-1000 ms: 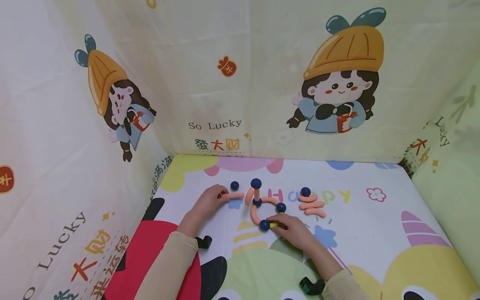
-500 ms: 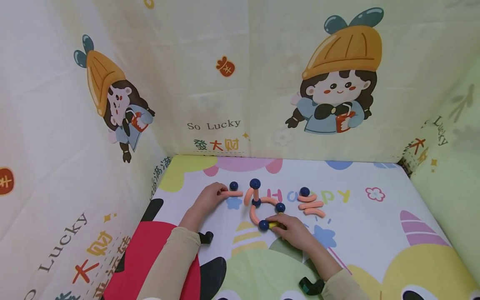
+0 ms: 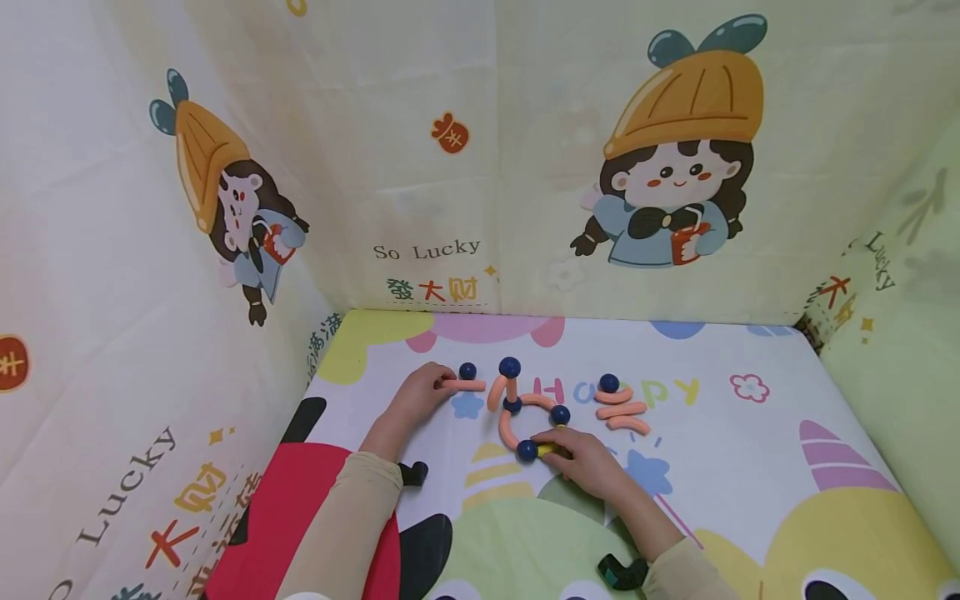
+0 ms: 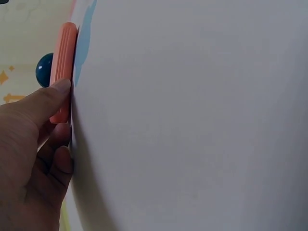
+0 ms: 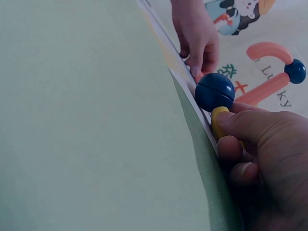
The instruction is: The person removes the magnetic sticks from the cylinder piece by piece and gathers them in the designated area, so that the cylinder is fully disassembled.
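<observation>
In the head view, a person works at a printed tabletop (image 3: 750, 450), the left hand (image 3: 422, 396) pinching one end of a straight pink rod (image 3: 468, 385) just beside a loose blue ball (image 3: 468, 371). The right hand (image 3: 588, 460) grips a yellow rod (image 3: 550, 448), mostly hidden by the fingers, at the near blue ball (image 3: 527, 451) of a ring of curved pink rods (image 3: 507, 429). A top ball (image 3: 510, 367) stands above the ring's far side on an upright rod. To the right lie three spare pink rods (image 3: 621, 410) and a spare ball (image 3: 609, 383).

In the left wrist view, the thumb presses the ridged side of the straight pink rod, the loose blue ball partly hidden behind it.

In the right wrist view, thumb and fingers clamp the yellow rod, its end against a blue ball; the left hand shows beyond.
</observation>
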Tool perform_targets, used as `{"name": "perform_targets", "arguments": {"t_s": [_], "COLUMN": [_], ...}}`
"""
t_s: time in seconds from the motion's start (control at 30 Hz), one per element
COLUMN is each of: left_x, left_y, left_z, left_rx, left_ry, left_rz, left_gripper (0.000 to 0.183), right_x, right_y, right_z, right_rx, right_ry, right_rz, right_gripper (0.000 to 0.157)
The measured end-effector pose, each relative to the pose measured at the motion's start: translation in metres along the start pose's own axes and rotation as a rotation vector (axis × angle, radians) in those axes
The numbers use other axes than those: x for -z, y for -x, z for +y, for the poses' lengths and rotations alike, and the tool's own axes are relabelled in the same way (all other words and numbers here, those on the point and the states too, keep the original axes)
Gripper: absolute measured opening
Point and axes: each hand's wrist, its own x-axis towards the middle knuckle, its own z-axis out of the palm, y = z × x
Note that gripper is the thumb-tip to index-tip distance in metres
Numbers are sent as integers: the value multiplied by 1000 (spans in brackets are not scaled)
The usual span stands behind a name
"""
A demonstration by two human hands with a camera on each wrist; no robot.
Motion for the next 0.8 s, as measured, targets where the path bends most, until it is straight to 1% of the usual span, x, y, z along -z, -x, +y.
{"name": "perform_targets", "arguments": {"t_s": [0.2, 0.5, 0.67, 0.8], "left_x": [0, -2, -2, 0], "left_y": [1, 2, 4, 7], "left_z": [0, -3, -4, -3], "left_rx": [-24, -32, -24, -5], "left_ry": [-23, -11, 7, 16], "left_rz": [6, 13, 24, 48], "left_gripper": [23, 27, 29, 31], "right_x": [0, 0, 0, -1], "right_y": [0, 0, 0, 0], "right_z": [0, -1, -1, 0], "right_rx": [-1, 2, 5, 3], "right_ry": [14, 19, 22, 28], "right_rz": [2, 5, 8, 11], "right_gripper": [32, 32, 32, 32]}}
